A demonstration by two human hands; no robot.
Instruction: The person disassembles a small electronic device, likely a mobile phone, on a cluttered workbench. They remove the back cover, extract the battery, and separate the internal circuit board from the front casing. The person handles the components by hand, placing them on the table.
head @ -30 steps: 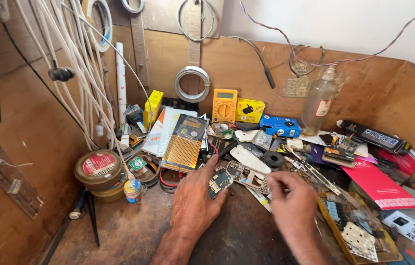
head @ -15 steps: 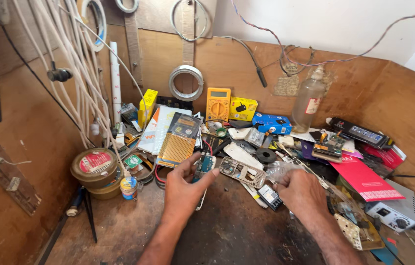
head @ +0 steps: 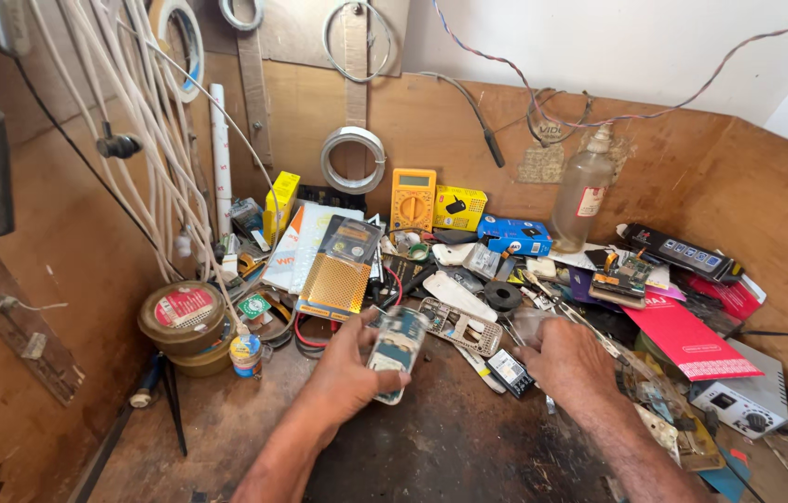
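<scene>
Standing right by this cluttered desk [head: 468, 447]: the left hand [head: 347, 377] has a stripped phone board [head: 396, 352] pinched between thumb and fingers, lifted just above the dark middle of the desk. Looks light, thin and stiff, probably fragile with bare components showing, so I'd hold it by the long edges like that. The right hand [head: 569, 359] rests palm-down on small parts near the right side; can't tell what it's gripping, if anything. Containers: stacked round tins [head: 184, 321] near the left edge, lids on, and a glass bottle [head: 582, 191] at the back that looks nearly empty.
</scene>
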